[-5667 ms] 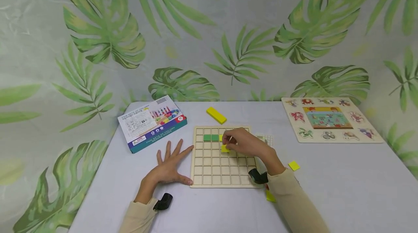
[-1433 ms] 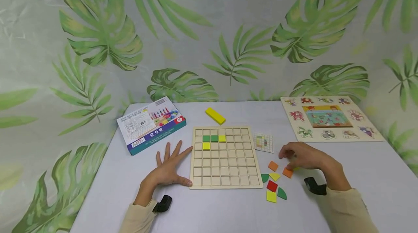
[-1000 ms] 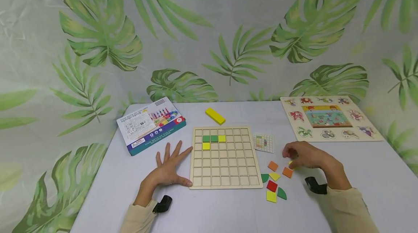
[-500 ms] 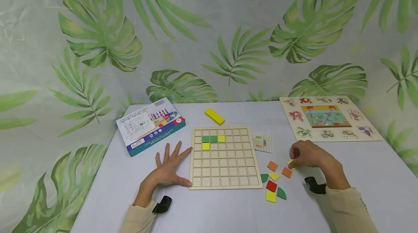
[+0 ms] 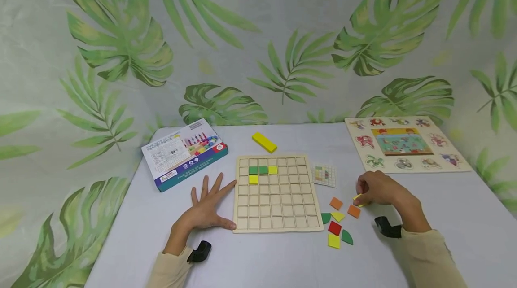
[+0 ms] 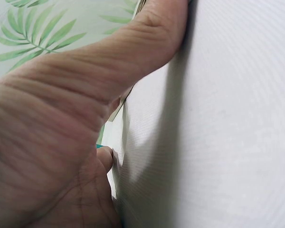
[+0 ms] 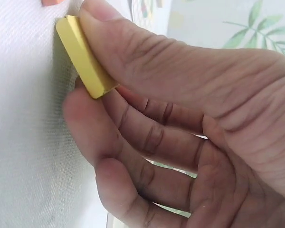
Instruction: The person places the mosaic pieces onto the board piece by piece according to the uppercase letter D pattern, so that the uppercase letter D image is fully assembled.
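Note:
Between thumb and fingertips my right hand (image 5: 379, 189) pinches a yellow square tile (image 7: 83, 57), tilted up on edge close over the white table. My left hand (image 5: 206, 209) lies with fingers spread, thumb and index fingertip at the left edge of the wooden grid board (image 5: 278, 200). Two green tiles (image 5: 258, 170) and a yellow tile (image 5: 273, 170) sit in one row of the board, with another yellow tile (image 5: 253, 179) under the leftmost. Beside the right hand lie orange tiles (image 5: 353, 211), a red tile (image 5: 335, 228), green rounded pieces (image 5: 347, 237) and more yellow pieces (image 5: 334, 241).
A printed pattern card (image 5: 324, 176) lies at the board's right edge. Behind the board is a yellow block (image 5: 264, 142). A toy box (image 5: 185, 155) stands back left, and a wooden animal puzzle (image 5: 405, 144) lies back right.
My right hand has left the board, where a yellow tile now sits in the second filled row, and has lifted another yellow tile from the table. The left hand stays put.

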Demonstrator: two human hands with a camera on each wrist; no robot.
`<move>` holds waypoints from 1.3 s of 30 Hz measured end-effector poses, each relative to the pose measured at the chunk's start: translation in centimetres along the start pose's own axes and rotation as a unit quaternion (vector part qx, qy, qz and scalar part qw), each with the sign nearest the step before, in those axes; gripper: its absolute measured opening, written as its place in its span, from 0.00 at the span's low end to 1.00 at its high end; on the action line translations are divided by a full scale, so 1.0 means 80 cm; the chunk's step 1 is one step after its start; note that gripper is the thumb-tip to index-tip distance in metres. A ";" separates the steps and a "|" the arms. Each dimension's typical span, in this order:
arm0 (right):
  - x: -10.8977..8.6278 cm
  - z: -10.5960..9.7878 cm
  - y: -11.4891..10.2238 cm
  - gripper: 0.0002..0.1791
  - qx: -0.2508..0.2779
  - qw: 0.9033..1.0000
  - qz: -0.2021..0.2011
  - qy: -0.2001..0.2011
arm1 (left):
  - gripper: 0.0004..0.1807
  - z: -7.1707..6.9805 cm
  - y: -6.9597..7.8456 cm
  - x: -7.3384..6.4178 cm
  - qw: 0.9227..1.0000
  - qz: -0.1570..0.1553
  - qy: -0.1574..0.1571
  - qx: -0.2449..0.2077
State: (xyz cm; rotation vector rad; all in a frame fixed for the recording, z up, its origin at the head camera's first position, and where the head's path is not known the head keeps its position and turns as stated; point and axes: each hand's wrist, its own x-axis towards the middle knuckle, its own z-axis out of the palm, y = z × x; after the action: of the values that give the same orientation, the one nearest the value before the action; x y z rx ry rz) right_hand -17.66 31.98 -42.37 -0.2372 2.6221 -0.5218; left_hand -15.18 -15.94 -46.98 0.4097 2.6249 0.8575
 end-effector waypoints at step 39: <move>0.043 0.007 -0.116 0.02 0.004 0.983 -0.154 0.095 | 0.66 0.000 -0.002 0.000 1.000 0.001 0.005 0.001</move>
State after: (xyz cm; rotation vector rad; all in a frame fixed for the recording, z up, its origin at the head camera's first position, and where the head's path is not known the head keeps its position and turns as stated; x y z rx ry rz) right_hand -19.72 22.48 -40.47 -0.6272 2.7812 -0.6873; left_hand -15.19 -16.11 -47.08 0.4085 2.6346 0.8596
